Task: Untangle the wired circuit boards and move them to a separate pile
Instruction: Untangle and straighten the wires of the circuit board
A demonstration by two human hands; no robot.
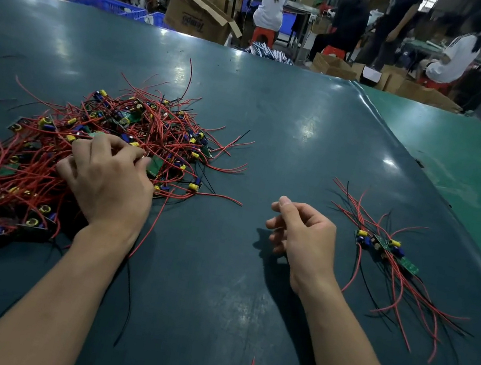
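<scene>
Picking step: left hand (110, 182) fingers curled into the tangle (102, 158), gripping wires beside a board (154, 166). Right hand (300, 234) loosely curled, holding nothing, between tangle and sorted pile (388, 250). Next: tease one board free.

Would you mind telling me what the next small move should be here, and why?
Probably lift one board clear of the tangled pile. The left hand already rests there, fingers curled among the red wires, while the right hand hovers holding nothing, free to steady the wires. The separate pile lies to the right.
</scene>
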